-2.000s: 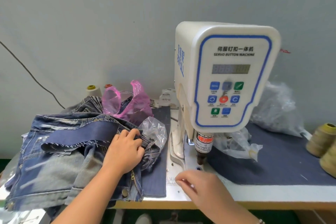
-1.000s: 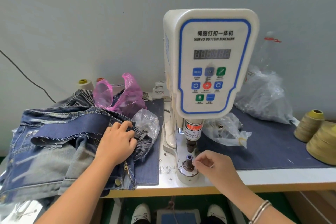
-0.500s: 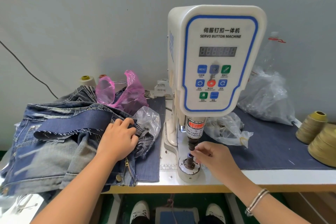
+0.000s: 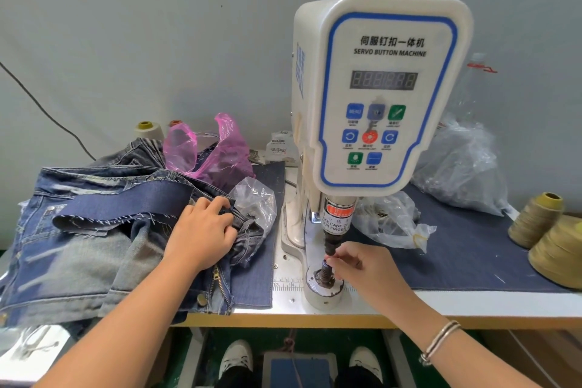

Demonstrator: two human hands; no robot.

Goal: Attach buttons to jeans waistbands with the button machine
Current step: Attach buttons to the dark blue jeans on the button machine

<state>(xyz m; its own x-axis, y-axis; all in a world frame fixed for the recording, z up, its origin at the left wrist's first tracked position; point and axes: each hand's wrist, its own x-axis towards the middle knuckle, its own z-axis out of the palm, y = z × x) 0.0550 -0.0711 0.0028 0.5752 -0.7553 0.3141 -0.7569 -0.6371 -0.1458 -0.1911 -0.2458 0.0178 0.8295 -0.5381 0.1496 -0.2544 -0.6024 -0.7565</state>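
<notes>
My left hand [image 4: 201, 238] lay curled on the jeans [image 4: 94, 230] at nine o'clock of the machine [image 4: 374, 94], gripping the bunched waistband. My right hand [image 4: 362, 264] pinched something small, probably a button, at the lower die [image 4: 322, 277]. Denim looked soft and floppy, so I'd grip the stiffer waistband edge.

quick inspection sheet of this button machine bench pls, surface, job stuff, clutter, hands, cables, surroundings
surface: white table with a denim mat on it.
job's things: jeans piled left; button machine upright.
clutter: pink bag, clear bags, thread cones.
grippers: left hand grips the jeans waistband; right hand fingers pinch a small part at the lower die.
cables: black cable along the wall.
surroundings: grey wall; foot pedal between shoes.
</notes>
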